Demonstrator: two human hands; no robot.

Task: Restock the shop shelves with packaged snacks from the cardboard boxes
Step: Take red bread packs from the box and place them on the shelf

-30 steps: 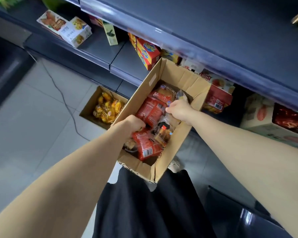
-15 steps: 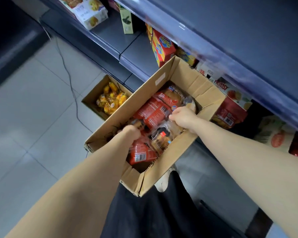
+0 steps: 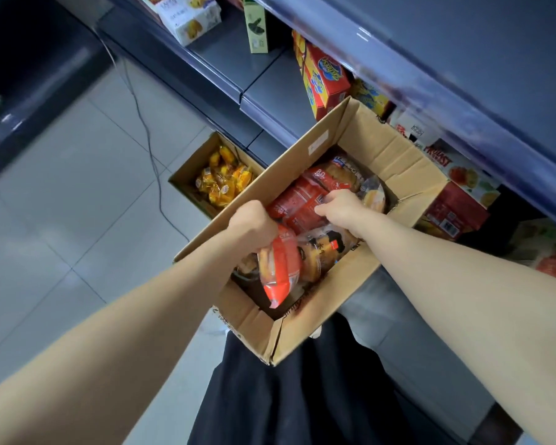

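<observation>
Plainly, both bare arms reach forward and down into the large cardboard box, which sits tilted in front of the dark shelves. The left hand is fisted at the box's left wall, knuckles up, its fingers wrapped around the top of an orange-red packet that hangs lifted and tilted above the other goods. The right hand lies deeper in the box, wrist bent down, fingers curled onto a red packet lying flat among the rest.

Two cardboard boxes are in view: the large one, and a smaller box on the tiled floor to its left, filled with yellow wrapped snacks too many and too small to count. Inside the large box at least three reddish packets show, plus clear-wrapped buns whose number I cannot tell.

On the shelf behind stand red-and-yellow cartons, one slim green carton and a white carton. One dark cable runs across the floor.
</observation>
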